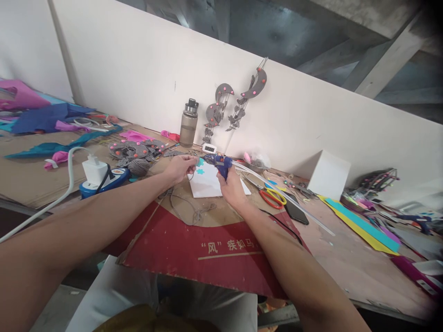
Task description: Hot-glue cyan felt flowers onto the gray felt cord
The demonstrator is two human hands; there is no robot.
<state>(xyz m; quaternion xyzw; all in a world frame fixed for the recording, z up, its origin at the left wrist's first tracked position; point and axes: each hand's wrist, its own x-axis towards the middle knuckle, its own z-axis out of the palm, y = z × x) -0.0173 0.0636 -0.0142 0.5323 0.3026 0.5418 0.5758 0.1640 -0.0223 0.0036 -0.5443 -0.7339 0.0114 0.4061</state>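
Observation:
My right hand (231, 186) is wrapped round the handle of a blue hot glue gun (223, 163), with a long clear glue stick (287, 198) trailing from its back. The gun's nozzle points left, close to a small teal cutout (200, 162) pinched in the fingertips of my left hand (182, 168). A second teal flower-like cutout (200, 171) lies on a white board (206, 186) under both hands. Thin grey yarn (188, 210) runs loosely over the cardboard below my left hand. Whether the nozzle touches the held piece I cannot tell.
A water bottle (188, 123) and a small digital timer (209, 148) stand behind. Scissors (273, 198) and a black phone (296, 213) lie to the right. On the left are grey felt pieces (138, 150) and a power strip (104, 182) with a charger. Grey moon garlands (256, 85) hang on the wall.

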